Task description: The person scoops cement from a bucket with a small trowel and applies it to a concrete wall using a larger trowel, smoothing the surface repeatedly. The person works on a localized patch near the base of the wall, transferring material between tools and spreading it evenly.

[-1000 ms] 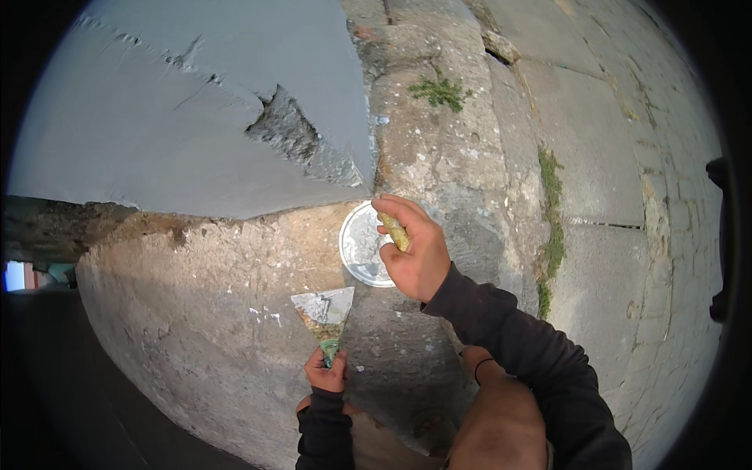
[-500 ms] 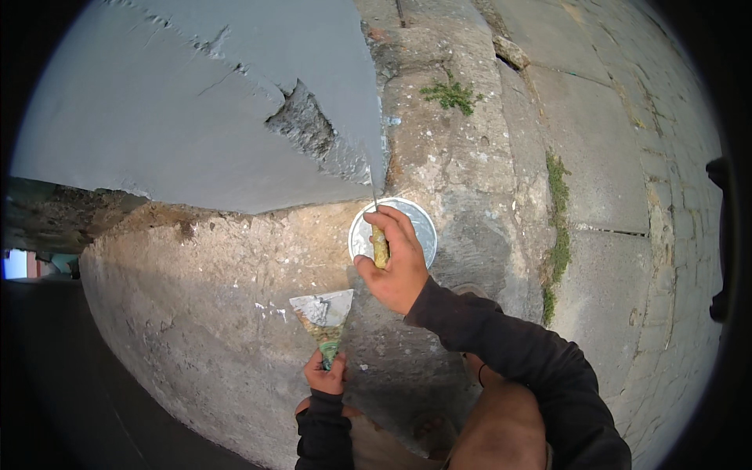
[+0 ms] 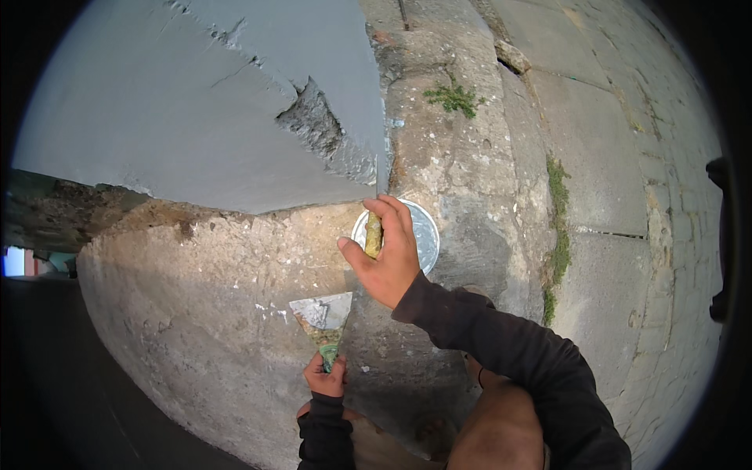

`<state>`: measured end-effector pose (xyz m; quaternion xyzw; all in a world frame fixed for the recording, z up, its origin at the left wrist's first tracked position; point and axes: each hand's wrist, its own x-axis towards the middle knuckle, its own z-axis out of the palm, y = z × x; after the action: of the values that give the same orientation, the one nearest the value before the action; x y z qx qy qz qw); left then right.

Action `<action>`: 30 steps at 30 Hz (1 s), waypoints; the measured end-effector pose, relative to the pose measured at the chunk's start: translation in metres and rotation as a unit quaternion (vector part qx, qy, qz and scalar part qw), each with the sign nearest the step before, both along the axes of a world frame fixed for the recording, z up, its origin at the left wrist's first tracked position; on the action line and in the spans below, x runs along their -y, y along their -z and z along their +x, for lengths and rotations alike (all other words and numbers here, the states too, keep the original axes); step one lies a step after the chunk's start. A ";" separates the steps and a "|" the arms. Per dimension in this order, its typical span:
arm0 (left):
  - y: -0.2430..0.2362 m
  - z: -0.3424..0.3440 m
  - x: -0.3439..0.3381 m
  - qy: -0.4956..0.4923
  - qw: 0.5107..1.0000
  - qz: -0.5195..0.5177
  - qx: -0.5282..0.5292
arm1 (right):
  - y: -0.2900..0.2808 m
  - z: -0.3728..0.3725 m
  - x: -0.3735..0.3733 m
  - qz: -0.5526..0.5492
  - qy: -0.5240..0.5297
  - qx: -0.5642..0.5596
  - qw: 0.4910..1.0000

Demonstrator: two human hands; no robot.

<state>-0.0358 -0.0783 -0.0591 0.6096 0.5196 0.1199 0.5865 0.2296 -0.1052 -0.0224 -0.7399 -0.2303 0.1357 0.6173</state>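
My right hand (image 3: 389, 254) is closed around the worn yellow handle of a putty knife (image 3: 374, 235). Its blade, seen almost edge-on and mostly hidden by my fingers, is at the lower corner of the grey wall (image 3: 196, 117). Beneath this hand sits a round white-rimmed container (image 3: 428, 239) with pale grey-white material in it, partly covered by the hand. Lower down, my left hand (image 3: 326, 378) grips the green handle of a wide scraper (image 3: 324, 317), whose flat blade carries a lump of whitish filler. A rough, broken patch (image 3: 313, 121) shows bare in the wall's smooth surface.
A stained concrete ledge (image 3: 196, 290) with white splashes runs along the wall's foot. Small green weeds (image 3: 454, 98) grow near the corner, and a strip of moss (image 3: 558, 227) lines a joint beside the paving (image 3: 603, 157). My bent knee (image 3: 501, 431) is at the bottom.
My right hand has shifted slightly left and up with the putty knife, its blade now less visible at the wall corner. The left hand keeps the scraper nearly still.
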 end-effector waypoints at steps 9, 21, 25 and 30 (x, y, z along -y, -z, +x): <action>0.003 -0.001 -0.001 -0.003 1.000 -0.003 -0.003 | -0.034 -0.011 -0.002 0.041 -0.056 0.009 0.998; 0.010 0.002 0.001 0.000 0.999 -0.021 0.029 | -0.029 0.029 -0.008 -0.019 -0.046 -0.032 0.998; 0.008 0.004 0.001 -0.001 1.000 -0.019 0.021 | -0.043 0.016 0.001 0.007 -0.058 0.006 0.998; 0.005 0.004 -0.001 -0.010 0.999 -0.029 0.007 | -0.034 0.019 0.018 0.047 -0.048 0.032 0.997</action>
<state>-0.0320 -0.0778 -0.0639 0.5860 0.5249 0.1150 0.6065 0.2484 -0.1228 0.0112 -0.7022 -0.2915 0.1306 0.6363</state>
